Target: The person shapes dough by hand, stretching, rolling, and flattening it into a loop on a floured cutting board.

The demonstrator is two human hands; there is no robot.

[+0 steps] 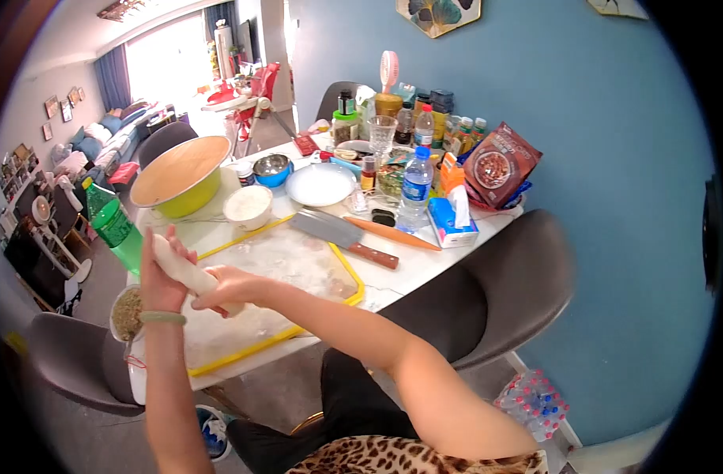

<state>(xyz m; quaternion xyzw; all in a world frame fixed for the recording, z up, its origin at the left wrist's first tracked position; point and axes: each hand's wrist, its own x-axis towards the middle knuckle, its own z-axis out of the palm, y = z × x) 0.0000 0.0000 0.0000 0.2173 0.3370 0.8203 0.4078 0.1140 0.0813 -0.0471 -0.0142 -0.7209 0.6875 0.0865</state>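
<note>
A thick white roll of dough [181,265] is held slantwise above the floured board [278,268] with the yellow rim. My left hand [161,276] supports its upper end against the palm, fingers pointing up. Lower down, my right hand [229,286] is wrapped around the roll. A cleaver [327,229] with a wooden handle lies across the board's far right corner. Beside it is a tapered wooden rolling pin [395,234]. A bowl of chopped filling [128,314], with a spoon in it, stands left of the board, partly behind my left hand.
Beyond the board are a white bowl of flour [249,207], a white plate [322,185] and a large green basin [181,175]. A green bottle [115,225] stands at the left edge. A water bottle [416,189] and tissue pack [453,223] are at right. Chairs flank the table.
</note>
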